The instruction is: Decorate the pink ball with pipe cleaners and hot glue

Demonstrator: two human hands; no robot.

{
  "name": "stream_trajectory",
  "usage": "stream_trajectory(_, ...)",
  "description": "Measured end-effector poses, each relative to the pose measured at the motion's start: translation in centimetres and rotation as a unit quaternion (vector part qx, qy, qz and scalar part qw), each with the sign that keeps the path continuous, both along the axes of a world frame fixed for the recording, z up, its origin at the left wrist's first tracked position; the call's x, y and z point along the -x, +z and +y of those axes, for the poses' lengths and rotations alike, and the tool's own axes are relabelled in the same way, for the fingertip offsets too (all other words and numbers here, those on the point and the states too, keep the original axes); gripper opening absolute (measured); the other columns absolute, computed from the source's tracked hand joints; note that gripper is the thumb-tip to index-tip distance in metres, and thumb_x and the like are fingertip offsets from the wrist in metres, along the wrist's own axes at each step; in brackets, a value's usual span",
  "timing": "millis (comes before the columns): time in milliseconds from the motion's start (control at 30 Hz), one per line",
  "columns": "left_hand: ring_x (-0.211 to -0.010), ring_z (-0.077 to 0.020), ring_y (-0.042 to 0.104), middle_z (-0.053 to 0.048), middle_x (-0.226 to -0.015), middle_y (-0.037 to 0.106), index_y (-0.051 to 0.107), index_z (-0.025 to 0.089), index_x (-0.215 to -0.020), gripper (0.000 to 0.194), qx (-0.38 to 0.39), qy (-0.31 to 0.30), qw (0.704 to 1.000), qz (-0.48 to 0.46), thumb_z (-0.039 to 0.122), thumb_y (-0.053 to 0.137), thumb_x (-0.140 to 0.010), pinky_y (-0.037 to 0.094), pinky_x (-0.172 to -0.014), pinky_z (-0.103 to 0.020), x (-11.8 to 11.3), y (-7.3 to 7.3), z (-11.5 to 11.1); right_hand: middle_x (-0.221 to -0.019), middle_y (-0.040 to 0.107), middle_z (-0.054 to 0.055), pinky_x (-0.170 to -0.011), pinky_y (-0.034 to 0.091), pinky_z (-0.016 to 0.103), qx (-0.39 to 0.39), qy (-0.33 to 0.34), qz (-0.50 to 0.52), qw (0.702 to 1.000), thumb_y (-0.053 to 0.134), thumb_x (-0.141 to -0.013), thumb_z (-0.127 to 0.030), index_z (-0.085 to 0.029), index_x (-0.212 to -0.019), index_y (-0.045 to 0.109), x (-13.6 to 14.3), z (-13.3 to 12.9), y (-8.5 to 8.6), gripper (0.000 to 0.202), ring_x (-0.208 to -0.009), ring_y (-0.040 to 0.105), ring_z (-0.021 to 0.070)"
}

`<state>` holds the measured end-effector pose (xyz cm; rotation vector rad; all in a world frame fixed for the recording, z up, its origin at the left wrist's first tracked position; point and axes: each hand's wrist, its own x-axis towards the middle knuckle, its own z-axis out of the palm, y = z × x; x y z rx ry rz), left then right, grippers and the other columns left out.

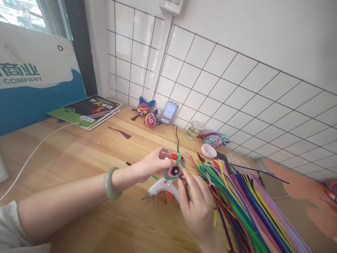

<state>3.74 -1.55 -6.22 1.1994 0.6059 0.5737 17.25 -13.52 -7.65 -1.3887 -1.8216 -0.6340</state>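
A small round ornament, covered with coils of green, pink, red and black pipe cleaner, is held above the wooden table. My left hand grips it from the left, thumb across its front and a jade bangle on the wrist. On its right side my right hand has thumb and forefinger pinched together at the lower edge; whatever lies between those fingertips is too small to make out. Below the ornament lies a white glue gun, partly hidden by my right hand.
A big bundle of coloured pipe cleaners with red-handled scissors lies right. Behind stand a pink dish, glass jar, phone and finished ornaments. Booklets and a tassel lie left.
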Motion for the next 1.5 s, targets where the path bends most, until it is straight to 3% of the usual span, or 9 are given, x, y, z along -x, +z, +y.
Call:
stream_trajectory(333,-0.077,-0.015,0.063,-0.007,-0.101,0.063,0.048,0.018,-0.106,0.056,0.01,-0.024,0.999,-0.029,0.043,0.077,-0.065,0.048,-0.057,-0.024,-0.1,0.0,-0.6,-0.092,0.063,0.011,-0.076,0.051,0.038,0.005,-0.014,-0.049,0.999,0.061,-0.085,-0.012,-0.011,-0.109,0.061,0.3,-0.1,0.1,0.024,-0.084,0.061,0.0218)
stream_trajectory(500,-0.082,-0.0161,0.062,-0.008,-0.107,0.061,0.049,0.018,-0.106,0.056,0.0,-0.012,1.0,-0.026,0.044,0.078,-0.065,0.05,-0.058,-0.025,-0.1,0.1,-0.6,-0.085,0.063,0.009,-0.074,0.051,0.036,0.013,0.006,0.009,1.0,0.061,-0.085,-0.011,-0.014,-0.092,0.061,0.6,-0.1,0.3,0.007,-0.081,0.06,0.0197)
stream_trajectory(700,-0.083,-0.0169,0.063,-0.007,-0.103,0.062,0.048,0.019,-0.105,0.057,-0.006,-0.023,0.999,-0.037,0.043,0.079,-0.064,0.05,-0.06,-0.026,-0.1,-0.1,-0.7,-0.089,0.063,0.011,-0.069,0.052,0.032,0.018,-0.01,0.037,0.999,0.059,-0.086,-0.011,-0.013,-0.1,0.058,0.5,0.0,0.2,0.014,-0.085,0.061,0.0203)
stream_trajectory(900,-0.083,-0.0159,0.061,-0.006,-0.1,0.061,0.046,0.017,-0.105,0.061,-0.009,-0.001,0.998,-0.06,0.032,0.083,-0.059,0.049,-0.062,-0.026,-0.4,-0.3,-0.9,-0.082,0.06,0.007,-0.067,0.048,0.031,0.05,-0.012,0.057,0.997,0.053,-0.09,-0.013,-0.017,-0.092,0.055,0.8,0.0,0.4,0.005,-0.076,0.058,0.0181)
stream_trajectory(1033,-0.082,-0.0149,0.06,-0.004,-0.096,0.061,0.047,0.017,-0.105,0.063,-0.022,0.004,0.998,-0.066,0.029,0.084,-0.057,0.049,-0.063,-0.025,-0.5,-0.4,-0.9,-0.077,0.054,0.004,-0.063,0.045,0.027,0.089,-0.004,0.089,0.992,0.046,-0.093,-0.014,-0.018,-0.085,0.051,0.8,0.1,0.5,0.01,-0.071,0.055,0.0154)
stream_trajectory(1267,-0.082,-0.0176,0.062,-0.007,-0.102,0.062,0.048,0.019,-0.107,0.063,-0.007,0.004,1.0,-0.026,0.043,0.082,-0.059,0.049,-0.057,-0.026,0.0,0.0,-0.2,-0.08,0.051,0.002,-0.066,0.044,0.022,0.128,0.046,0.157,0.978,0.042,-0.095,-0.016,-0.019,-0.086,0.048,0.6,-0.2,0.7,0.011,-0.075,0.053,0.0122)
stream_trajectory(1500,-0.079,-0.0158,0.062,-0.007,-0.1,0.062,0.048,0.018,-0.106,0.059,0.015,0.009,1.0,-0.024,0.048,0.077,-0.064,0.049,-0.056,-0.024,0.1,0.3,0.1,-0.082,0.052,0.002,-0.067,0.045,0.022,0.084,0.044,0.145,0.985,0.046,-0.094,-0.014,-0.018,-0.09,0.05,0.6,-0.1,0.6,0.007,-0.075,0.053,0.0119)
